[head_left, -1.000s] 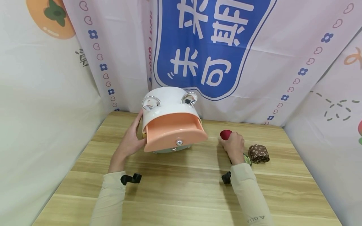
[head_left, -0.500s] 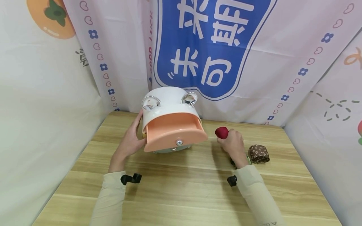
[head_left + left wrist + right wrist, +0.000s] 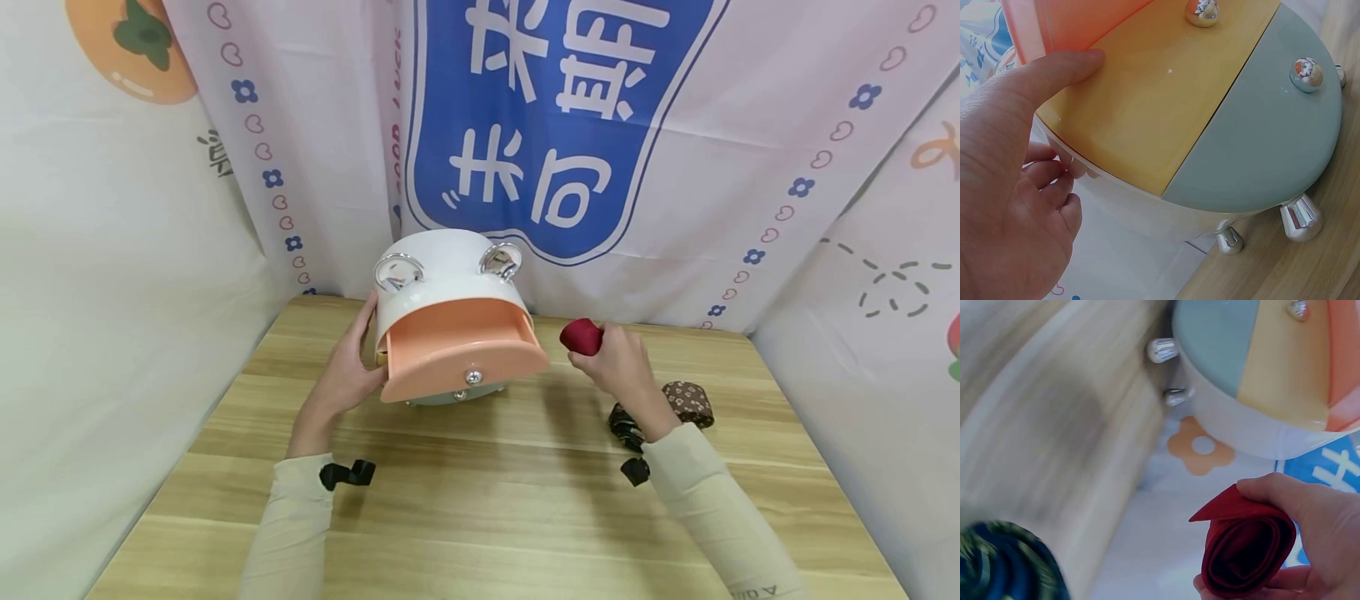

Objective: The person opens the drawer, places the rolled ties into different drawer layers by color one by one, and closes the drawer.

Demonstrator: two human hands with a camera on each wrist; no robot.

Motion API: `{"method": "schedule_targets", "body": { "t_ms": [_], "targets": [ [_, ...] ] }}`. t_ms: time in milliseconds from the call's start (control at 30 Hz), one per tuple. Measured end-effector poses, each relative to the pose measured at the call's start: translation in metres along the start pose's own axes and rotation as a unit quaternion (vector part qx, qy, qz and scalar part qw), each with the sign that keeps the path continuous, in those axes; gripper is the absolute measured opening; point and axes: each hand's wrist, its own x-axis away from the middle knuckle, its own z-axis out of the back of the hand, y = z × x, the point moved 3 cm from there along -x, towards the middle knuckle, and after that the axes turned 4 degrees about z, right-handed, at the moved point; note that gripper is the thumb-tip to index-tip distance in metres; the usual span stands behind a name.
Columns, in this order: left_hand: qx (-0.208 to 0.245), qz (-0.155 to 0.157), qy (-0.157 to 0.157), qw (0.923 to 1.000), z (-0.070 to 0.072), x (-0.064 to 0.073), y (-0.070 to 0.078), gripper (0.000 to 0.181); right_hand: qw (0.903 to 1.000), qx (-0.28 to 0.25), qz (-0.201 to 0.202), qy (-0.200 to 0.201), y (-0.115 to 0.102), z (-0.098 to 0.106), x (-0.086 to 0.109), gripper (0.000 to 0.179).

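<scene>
Cloth roll [image 3: 581, 337] was pinched in my right hand [image 3: 622, 362], near the open drawer [image 3: 450, 368]; my left hand [image 3: 347, 371] gripped the cabinet [image 3: 444, 279]. Storing seemed the step, probably needing next a leftward reach.

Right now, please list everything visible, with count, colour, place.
Cabinet: 1, white, on the table
Discs: 2, silver, cabinet front
Upper drawer: 1, peach, pulled out
Middle drawer: 1, yellow, beneath
Lower drawer: 1, grey-green, bottom
Plain roll: 1, red, above table
Patterned roll: 1, brown, table's right
Coiled roll: 1, dark, nearby
Table: 1, light wood, underneath
Printed hangings: several, mostly white, around
Sleeves: 2, cream, forearms
Devices: 2, black, wrists
Left hand: 1, gripping cabinet
Right hand: 1, holding plain roll
</scene>
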Motion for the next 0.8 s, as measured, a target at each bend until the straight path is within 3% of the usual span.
{"method": "schedule_targets", "body": {
  "t_ms": [267,800],
  "targets": [
    [-0.005,-0.006,0.002,1.0000,0.001,0.000,-0.001,0.112,0.9993,0.004,0.029,-0.024,-0.022,0.022,-0.002,0.053],
    [-0.003,0.004,0.002,1.0000,-0.001,0.001,0.001,0.111,0.9930,-0.011,0.070,-0.095,-0.057,0.064,-0.008,0.058]
  ]
}}
